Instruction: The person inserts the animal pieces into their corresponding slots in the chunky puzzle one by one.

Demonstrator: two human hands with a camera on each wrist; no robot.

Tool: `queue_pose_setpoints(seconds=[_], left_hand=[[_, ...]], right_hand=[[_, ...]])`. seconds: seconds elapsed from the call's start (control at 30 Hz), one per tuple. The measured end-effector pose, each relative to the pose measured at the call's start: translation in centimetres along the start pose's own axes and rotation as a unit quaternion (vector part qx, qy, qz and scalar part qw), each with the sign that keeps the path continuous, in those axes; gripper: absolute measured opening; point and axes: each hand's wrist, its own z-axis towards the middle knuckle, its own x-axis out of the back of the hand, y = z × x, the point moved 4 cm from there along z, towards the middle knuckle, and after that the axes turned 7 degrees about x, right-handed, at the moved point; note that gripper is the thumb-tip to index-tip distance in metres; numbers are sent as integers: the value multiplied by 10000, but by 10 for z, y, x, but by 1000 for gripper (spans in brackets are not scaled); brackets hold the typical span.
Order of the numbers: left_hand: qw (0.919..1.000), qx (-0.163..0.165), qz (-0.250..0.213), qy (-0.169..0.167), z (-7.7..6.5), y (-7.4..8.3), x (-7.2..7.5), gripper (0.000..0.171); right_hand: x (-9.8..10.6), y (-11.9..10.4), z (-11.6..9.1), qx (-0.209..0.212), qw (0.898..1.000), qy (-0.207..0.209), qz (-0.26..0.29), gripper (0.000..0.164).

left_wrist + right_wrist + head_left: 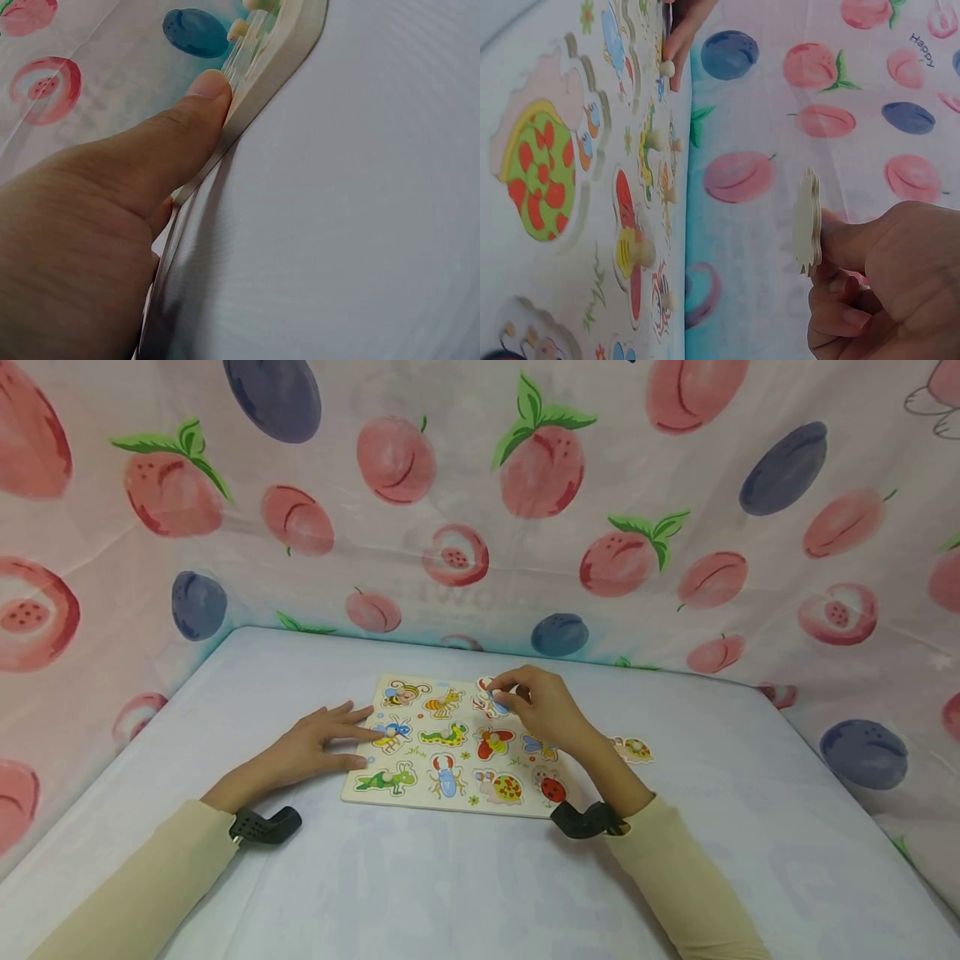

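Observation:
A wooden peg puzzle board (420,801) with insect pictures lies on the table. My left hand (318,743) rests at its left edge, fingers stretched over the board and near a blue insect piece (390,732). In the left wrist view the thumb (206,86) lies against the board's side. My right hand (543,706) pinches a red-and-blue puzzle piece (484,683) above the top right part of the board. The right wrist view shows that piece (807,225) edge-on, apart from the board. Knobless pictures of a blue beetle (447,778) and a snail (504,788) show in the bottom row.
A loose snail piece (637,749) lies on the table right of the board, partly behind the right forearm. Wooden knobs (643,253) stand up from several pieces in the board. A fruit-print cloth (457,593) hangs behind the white-covered table (450,893).

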Motion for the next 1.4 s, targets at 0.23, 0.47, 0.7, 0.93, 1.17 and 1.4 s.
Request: queue_pose_setpoints(seconds=[0.23,0.47,0.7,0.93,1.17,1.4], left_hand=[[10000,-1,55,-28,1,1,0,46],[10000,-8,45,-18,1,-2,0,46],[10000,-6,66,-8,2,-3,-1,47],[10000,-1,85,10,2,-5,-3,47],[10000,7,57,-13,2,-4,-3,47],[10000,26,38,-4,1,-4,-3,48]], right_hand=[[-14,-8,-3,-19,9994,-320,144,14],[-27,-14,-5,-65,9975,-661,259,14],[-40,-22,-7,137,9958,-887,189,11],[-49,-26,-12,198,9936,-1101,183,10],[-56,-27,-17,290,9914,-1271,145,10],[-64,-24,-21,358,9906,-1273,360,10]])
